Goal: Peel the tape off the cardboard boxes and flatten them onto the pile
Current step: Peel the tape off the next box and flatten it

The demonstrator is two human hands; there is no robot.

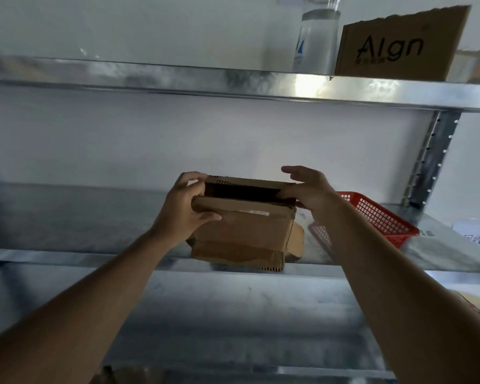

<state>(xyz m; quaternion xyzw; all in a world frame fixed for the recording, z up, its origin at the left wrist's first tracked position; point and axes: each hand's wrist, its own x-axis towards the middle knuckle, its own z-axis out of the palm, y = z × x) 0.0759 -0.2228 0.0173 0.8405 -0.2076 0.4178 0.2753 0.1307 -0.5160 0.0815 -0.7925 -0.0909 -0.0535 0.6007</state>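
Note:
A small brown cardboard box (250, 231) is held above the front edge of a metal shelf (67, 217), its top open and dark inside. A short strip of pale tape (257, 212) runs along its near face. My left hand (185, 209) grips the box's left end, fingers over the top rim and thumb on the near face. My right hand (309, 189) holds the right top corner, with its fingers spread above the rim. The box's bottom flaps hang loose and crumpled.
A red plastic mesh basket (383, 217) sits on the shelf just right of the box. The upper shelf (233, 81) carries a clear bottle (316, 37) and a printed cardboard box (402, 45). A perforated upright post (432, 159) stands at right. White paper (477, 234) lies far right.

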